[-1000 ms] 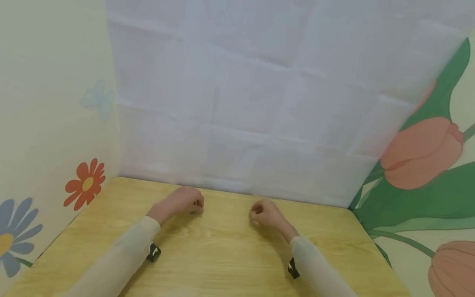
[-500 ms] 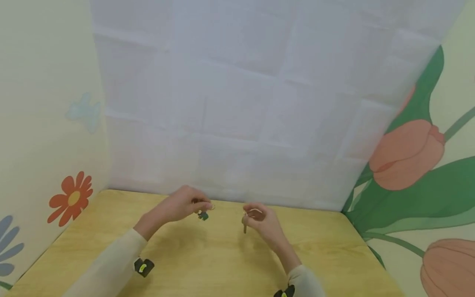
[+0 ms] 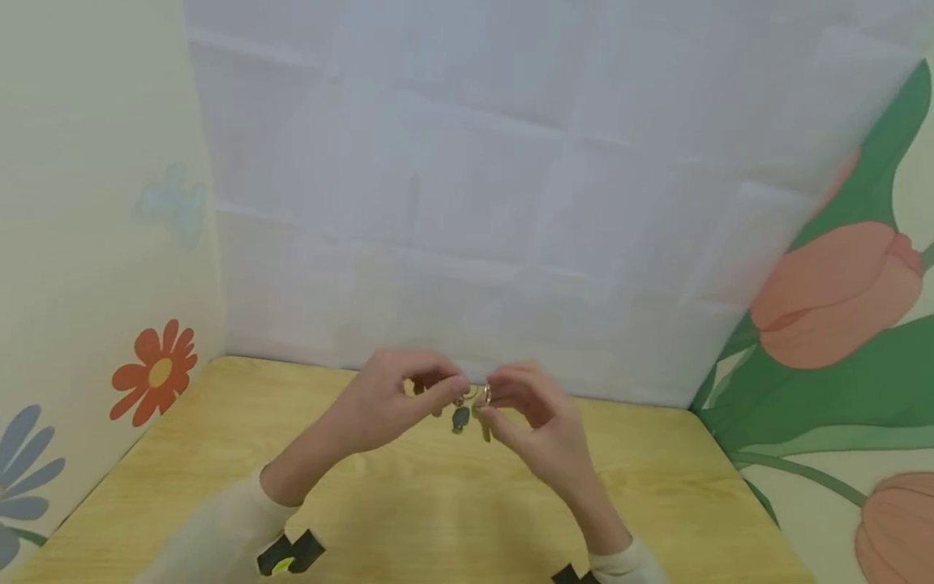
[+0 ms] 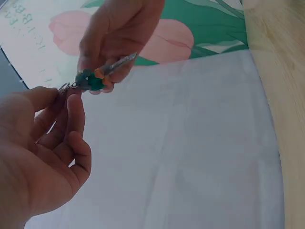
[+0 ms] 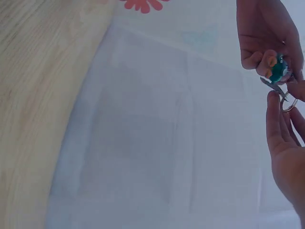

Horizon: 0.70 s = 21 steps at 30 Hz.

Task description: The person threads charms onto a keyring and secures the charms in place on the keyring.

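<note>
Both hands are raised over the table, fingertips almost meeting. My left hand [image 3: 397, 405] pinches a keychain by its metal ring [image 4: 63, 88]; from it hangs a small dark green figure charm [image 3: 460, 418] with orange parts. Between the thumb and fingers of my right hand [image 3: 536, 418] is a key [image 3: 486, 430], pointing down, and a shiny metal ring [image 5: 289, 102] shows at those fingertips. In the left wrist view the key blade [image 4: 119, 64] sticks out beside the charm. The right fingers partly hide the head of the key.
The light wood table [image 3: 409, 503] ends at a creased white sheet [image 3: 452, 186] behind the hands. A flower-patterned wall [image 3: 80, 243] stands on the left, another with tulips [image 3: 839, 300] on the right. Dark wrist mounts [image 3: 292, 553] sit under the sleeves.
Both hands have risen from the table and come together in the middle. The charm and the key, hidden at first, now hang close side by side.
</note>
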Available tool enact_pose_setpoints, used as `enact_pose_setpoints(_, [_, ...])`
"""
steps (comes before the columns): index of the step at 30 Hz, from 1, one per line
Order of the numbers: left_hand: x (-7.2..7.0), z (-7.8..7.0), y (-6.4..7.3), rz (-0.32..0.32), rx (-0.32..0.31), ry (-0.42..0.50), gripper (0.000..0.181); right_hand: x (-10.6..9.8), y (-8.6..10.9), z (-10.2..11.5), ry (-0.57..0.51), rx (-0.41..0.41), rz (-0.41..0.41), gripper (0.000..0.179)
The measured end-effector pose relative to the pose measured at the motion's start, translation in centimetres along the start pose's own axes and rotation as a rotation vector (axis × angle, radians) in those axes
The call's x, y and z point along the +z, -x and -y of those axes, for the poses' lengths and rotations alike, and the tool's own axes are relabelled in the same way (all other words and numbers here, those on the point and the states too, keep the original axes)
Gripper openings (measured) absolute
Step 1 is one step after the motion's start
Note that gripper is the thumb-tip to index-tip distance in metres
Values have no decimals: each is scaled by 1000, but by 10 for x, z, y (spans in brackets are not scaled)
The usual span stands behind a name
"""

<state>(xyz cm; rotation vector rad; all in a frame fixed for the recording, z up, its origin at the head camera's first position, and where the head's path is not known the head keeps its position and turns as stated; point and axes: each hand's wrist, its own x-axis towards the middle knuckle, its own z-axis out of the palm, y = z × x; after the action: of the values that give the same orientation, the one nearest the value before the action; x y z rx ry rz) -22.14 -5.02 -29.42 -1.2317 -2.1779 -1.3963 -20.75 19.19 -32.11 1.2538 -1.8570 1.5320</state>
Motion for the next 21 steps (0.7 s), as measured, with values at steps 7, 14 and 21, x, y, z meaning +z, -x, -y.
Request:
enact_pose_setpoints(7, [4, -31, 5, -64, -70, 86, 16, 7, -13, 25, 129, -272, 0, 38])
enact_pose_setpoints(14, [9, -40, 5, -89, -106, 78, 18, 7, -19, 44, 257, -374, -39, 27])
enact_pose_setpoints(21, [11, -42, 7, -114, -112, 41, 14, 3, -16, 43, 409, -372, -58, 26])
